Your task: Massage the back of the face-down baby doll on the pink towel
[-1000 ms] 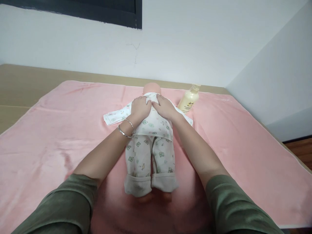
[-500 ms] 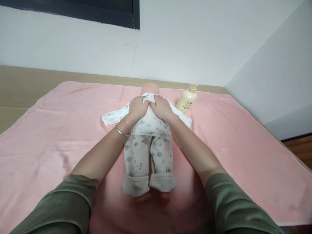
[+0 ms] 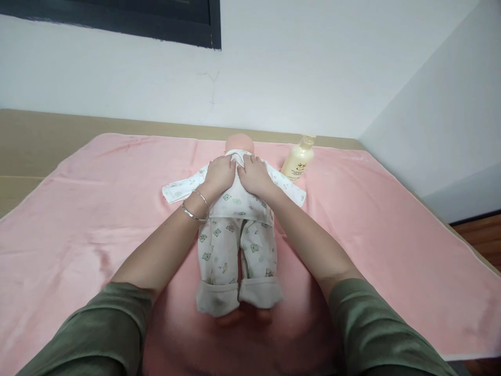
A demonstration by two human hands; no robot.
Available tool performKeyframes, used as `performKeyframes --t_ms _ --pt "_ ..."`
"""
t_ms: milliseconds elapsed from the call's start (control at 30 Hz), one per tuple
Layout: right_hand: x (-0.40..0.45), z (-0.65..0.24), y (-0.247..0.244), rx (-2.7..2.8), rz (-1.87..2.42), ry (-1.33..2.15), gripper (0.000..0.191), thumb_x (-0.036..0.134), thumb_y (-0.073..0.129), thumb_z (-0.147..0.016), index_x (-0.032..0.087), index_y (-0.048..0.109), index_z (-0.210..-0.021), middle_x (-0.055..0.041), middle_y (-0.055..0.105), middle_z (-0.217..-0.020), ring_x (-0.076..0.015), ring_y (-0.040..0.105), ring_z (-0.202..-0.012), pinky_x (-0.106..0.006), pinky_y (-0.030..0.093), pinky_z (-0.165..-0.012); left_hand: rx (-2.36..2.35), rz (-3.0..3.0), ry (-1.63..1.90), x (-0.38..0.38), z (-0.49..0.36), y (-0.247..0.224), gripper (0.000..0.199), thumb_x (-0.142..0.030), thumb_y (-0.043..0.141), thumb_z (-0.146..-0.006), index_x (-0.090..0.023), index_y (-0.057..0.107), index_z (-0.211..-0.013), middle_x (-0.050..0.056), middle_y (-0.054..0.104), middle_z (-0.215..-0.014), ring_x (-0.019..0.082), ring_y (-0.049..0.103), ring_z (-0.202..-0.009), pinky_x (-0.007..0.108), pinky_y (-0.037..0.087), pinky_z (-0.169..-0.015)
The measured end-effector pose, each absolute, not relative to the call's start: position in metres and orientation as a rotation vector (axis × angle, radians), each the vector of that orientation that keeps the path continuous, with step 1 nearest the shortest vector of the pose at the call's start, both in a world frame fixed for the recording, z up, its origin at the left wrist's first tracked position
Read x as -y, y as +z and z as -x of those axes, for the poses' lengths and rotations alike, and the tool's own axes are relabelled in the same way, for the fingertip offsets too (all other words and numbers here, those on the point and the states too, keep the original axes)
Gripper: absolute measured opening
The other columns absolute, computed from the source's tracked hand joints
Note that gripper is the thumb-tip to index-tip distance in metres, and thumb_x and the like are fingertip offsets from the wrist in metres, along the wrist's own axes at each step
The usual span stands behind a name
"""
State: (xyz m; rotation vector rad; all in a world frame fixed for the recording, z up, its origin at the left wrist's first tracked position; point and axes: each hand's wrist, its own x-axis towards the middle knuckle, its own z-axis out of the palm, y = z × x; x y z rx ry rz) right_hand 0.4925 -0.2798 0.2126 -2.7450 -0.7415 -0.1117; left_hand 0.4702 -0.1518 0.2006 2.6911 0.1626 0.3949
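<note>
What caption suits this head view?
Left hand and right hand rest on the patterned top of a doll, pink blanket beneath, yellow bottle nearby.

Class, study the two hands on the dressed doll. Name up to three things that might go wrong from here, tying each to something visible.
The left hand and right hand both rest on the shirt, so pressing sideways might bunch it.
The bottle is close to the sleeve on the picture's right, so shifting that sleeve might knock it.
The pink cloth shows creases and might ruck up under pressure.
</note>
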Motion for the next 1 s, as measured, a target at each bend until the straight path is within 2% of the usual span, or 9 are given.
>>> performKeyframes --t_ms 100,300,400,500,633,733,900,1000 --pt "0.28 -0.504 0.206 0.743 2.695 -0.157 0.051 0.03 0.03 -0.104 0.006 0.052 -0.143 -0.0225 0.053 -0.153 -0.0375 0.048 -0.14 -0.053 0.035 -0.119 -0.181 -2.749 0.405 0.157 -0.467 0.205 0.045 -0.023 0.028 -0.101 -0.01 0.069 -0.116 0.021 0.074 -0.12 0.032 0.068 -0.114 0.044 0.051 -0.103" --pt "0.281 -0.513 0.199 0.724 2.57 -0.202 0.046 0.029 0.031 -0.098 0.014 0.062 -0.129 -0.0167 0.065 -0.139 -0.0338 0.055 -0.131 -0.053 0.039 -0.117 -0.192 -2.755 0.382 0.161 -0.464 0.209 0.039 -0.017 0.035 -0.096 -0.013 0.07 -0.113 0.019 0.074 -0.118 0.031 0.069 -0.111 0.043 0.053 -0.101" --pt "0.279 -0.502 0.201 0.612 2.601 -0.187 0.05 0.03 0.032 -0.099 0.013 0.057 -0.138 -0.0179 0.058 -0.15 -0.0359 0.049 -0.142 -0.059 0.033 -0.121 -0.214 -2.728 0.395 0.162 -0.465 0.208 0.04 -0.017 0.035 -0.095 -0.012 0.07 -0.114 0.019 0.074 -0.12 0.031 0.068 -0.114 0.045 0.051 -0.104" --pt "0.274 -0.487 0.204 0.517 2.642 -0.113 0.058 0.033 0.033 -0.101 0.01 0.045 -0.153 -0.0207 0.041 -0.165 -0.0405 0.033 -0.155 -0.067 0.024 -0.125 -0.21 -2.649 0.397 0.158 -0.469 0.203 0.042 -0.018 0.034 -0.094 -0.013 0.072 -0.113 0.019 0.074 -0.119 0.031 0.067 -0.115 0.046 0.05 -0.108" --pt "0.27 -0.477 0.204 0.49 2.658 -0.054 0.061 0.035 0.032 -0.104 0.009 0.035 -0.159 -0.0225 0.027 -0.172 -0.0428 0.02 -0.161 -0.07 0.018 -0.126 -0.223 -2.457 0.471 0.149 -0.474 0.193 0.047 -0.024 0.038 -0.092 -0.014 0.07 -0.126 0.015 0.07 -0.135 0.028 0.062 -0.129 0.04 0.045 -0.117" --pt "0.271 -0.478 0.203 0.532 2.664 -0.099 0.06 0.035 0.033 -0.104 0.009 0.037 -0.159 -0.0229 0.03 -0.17 -0.0425 0.022 -0.16 -0.07 0.019 -0.126 -0.225 -2.424 0.483 0.146 -0.473 0.192 0.049 -0.025 0.04 -0.093 -0.011 0.069 -0.13 0.015 0.068 -0.139 0.027 0.061 -0.132 0.038 0.045 -0.117" --pt "0.276 -0.488 0.205 0.655 2.69 -0.13 0.058 0.03 0.033 -0.102 0.007 0.043 -0.155 -0.0232 0.039 -0.166 -0.0395 0.032 -0.157 -0.063 0.025 -0.126 -0.198 -2.662 0.394 0.157 -0.465 0.204 0.045 -0.021 0.032 -0.098 -0.009 0.069 -0.119 0.022 0.072 -0.121 0.033 0.066 -0.117 0.045 0.049 -0.108" --pt "0.278 -0.493 0.206 0.689 2.681 -0.124 0.059 0.029 0.033 -0.101 0.007 0.043 -0.156 -0.0217 0.041 -0.165 -0.0377 0.034 -0.155 -0.06 0.025 -0.127 -0.204 -2.748 0.358 0.164 -0.459 0.209 0.04 -0.016 0.034 -0.098 -0.007 0.067 -0.119 0.023 0.07 -0.121 0.033 0.065 -0.119 0.044 0.048 -0.109"
